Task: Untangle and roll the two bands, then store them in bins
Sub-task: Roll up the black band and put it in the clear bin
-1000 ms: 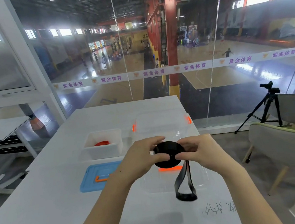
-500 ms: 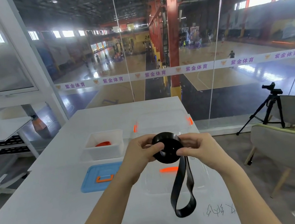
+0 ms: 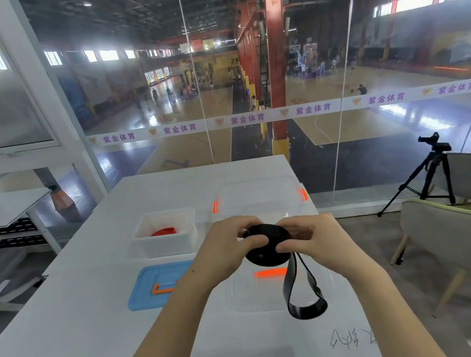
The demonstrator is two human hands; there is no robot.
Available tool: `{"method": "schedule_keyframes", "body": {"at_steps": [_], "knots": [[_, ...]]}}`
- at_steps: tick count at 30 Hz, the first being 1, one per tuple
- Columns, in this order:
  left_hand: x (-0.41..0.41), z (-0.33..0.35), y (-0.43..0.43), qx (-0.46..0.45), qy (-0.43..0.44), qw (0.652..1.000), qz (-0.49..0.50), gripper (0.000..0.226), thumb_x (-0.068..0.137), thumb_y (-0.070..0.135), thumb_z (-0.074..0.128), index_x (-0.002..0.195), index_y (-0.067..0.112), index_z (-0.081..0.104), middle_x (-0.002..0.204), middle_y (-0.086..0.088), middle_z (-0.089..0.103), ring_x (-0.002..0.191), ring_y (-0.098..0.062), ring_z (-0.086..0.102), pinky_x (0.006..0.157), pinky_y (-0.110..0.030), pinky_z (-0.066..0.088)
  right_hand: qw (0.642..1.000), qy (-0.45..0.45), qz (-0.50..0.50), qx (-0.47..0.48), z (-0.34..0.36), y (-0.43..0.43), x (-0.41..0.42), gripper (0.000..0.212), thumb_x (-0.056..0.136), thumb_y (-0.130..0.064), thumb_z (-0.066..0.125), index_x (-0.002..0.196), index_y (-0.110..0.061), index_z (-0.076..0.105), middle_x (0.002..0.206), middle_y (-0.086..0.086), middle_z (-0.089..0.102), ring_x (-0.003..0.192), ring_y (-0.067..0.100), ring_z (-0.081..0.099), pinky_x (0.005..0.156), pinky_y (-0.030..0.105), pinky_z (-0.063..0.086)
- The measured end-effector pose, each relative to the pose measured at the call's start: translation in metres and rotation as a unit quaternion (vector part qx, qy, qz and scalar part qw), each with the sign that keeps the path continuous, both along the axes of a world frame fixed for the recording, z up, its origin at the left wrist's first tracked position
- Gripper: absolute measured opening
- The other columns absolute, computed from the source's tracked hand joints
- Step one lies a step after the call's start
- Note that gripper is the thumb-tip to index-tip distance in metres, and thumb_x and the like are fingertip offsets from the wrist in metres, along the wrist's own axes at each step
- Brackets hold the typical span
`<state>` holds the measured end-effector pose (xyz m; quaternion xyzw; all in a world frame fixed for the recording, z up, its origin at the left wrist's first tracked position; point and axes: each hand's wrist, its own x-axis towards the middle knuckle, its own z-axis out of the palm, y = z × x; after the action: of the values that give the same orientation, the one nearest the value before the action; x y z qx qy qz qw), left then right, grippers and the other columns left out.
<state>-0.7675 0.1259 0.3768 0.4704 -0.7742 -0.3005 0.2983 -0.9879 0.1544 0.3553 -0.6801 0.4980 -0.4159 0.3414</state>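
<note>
- Since half a second ago the loose loop [image 3: 307, 312] under the roll has grown shorter and the roll has tipped flatter, its open centre no longer facing the camera; the hands have kept their place
- black band [image 3: 267, 256]: mostly wound into a flat coil, held in the air above the worktop [image 3: 69, 332], between the two hands; its unwound end hangs down as that narrow loop over the near right corner of a clear lid [image 3: 242, 296]; whether the loop touches the lid cannot be told
- left hand [image 3: 225, 247]: fingers [image 3: 254, 244] curled and clamped on the coil's left rim
- right hand [image 3: 316, 239]: fingers curled and pinching the coil's right rim, where the loose end leaves it
- clear bin [image 3: 257, 193]: open, with orange latches, just beyond the hands, near the worktop's far right corner
- white bin [image 3: 164, 240]: left of the clear bin, apart from it; red band [image 3: 163, 232] lies inside
- blue lid [image 3: 153, 289]: flat on the worktop, in front of the white bin, beside the left forearm
- bare worktop spreads to the near left; its right edge runs close under the right forearm; handwriting [image 3: 352, 339] sits near that edge
- glass wall [image 3: 329, 152] stands just behind the far edge; a chair [image 3: 457, 234] and a tripod [image 3: 433, 177] stand on the floor to the right, well apart from the worktop
</note>
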Motion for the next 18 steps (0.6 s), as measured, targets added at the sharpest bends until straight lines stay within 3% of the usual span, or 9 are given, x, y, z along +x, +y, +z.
{"method": "schedule_keyframes", "body": {"at_steps": [5,9,13,15,18], "knots": [[-0.001,-0.013,-0.001,0.052,0.128,0.990,0.023,0.016,0.099,0.016,0.062,0.101,0.025,0.074,0.094,-0.003,0.077,0.097,-0.023,0.074,0.091,-0.047,0.062,0.997,-0.069,-0.015,0.025,-0.008,-0.004,-0.007,0.034,0.084,-0.001,0.084,0.110,-0.022,0.081,0.101,-0.004,0.084,0.101,0.012,0.079,0.097,0.028,0.060],[-0.001,-0.018,-0.001,0.113,0.202,0.973,0.018,0.017,0.103,0.014,0.059,0.110,0.021,0.074,0.101,-0.009,0.078,0.101,-0.025,0.075,0.082,-0.032,0.064,0.996,-0.074,-0.029,0.027,-0.010,-0.006,-0.012,0.031,0.084,-0.001,0.084,0.104,-0.024,0.082,0.097,-0.004,0.084,0.097,0.012,0.080,0.088,0.020,0.059],[0.008,-0.018,-0.007,0.098,0.103,0.990,-0.015,0.021,0.103,0.017,0.060,0.118,0.025,0.072,0.108,0.008,0.077,0.108,-0.007,0.072,0.095,-0.028,0.058,0.998,-0.038,-0.029,0.030,-0.008,-0.005,-0.015,0.026,0.082,-0.005,0.087,0.103,-0.020,0.083,0.092,-0.004,0.084,0.091,0.013,0.081,0.085,0.025,0.061],[0.010,-0.016,-0.010,0.064,0.025,0.998,-0.010,0.032,0.099,0.023,0.066,0.130,0.032,0.069,0.124,0.019,0.072,0.119,0.005,0.063,0.105,-0.024,0.051,0.999,0.004,-0.028,0.031,-0.007,-0.004,-0.014,0.022,0.083,-0.011,0.087,0.100,-0.024,0.084,0.089,-0.005,0.083,0.090,0.012,0.080,0.090,0.033,0.063],[0.002,-0.013,-0.009,0.029,-0.055,0.998,-0.025,0.040,0.094,0.036,0.072,0.133,0.036,0.066,0.125,0.020,0.069,0.118,0.000,0.061,0.105,-0.029,0.050,0.999,0.033,-0.018,0.024,-0.006,-0.004,-0.009,0.017,0.083,-0.015,0.086,0.095,-0.027,0.083,0.087,-0.003,0.083,0.089,0.013,0.080,0.092,0.043,0.063]]}}
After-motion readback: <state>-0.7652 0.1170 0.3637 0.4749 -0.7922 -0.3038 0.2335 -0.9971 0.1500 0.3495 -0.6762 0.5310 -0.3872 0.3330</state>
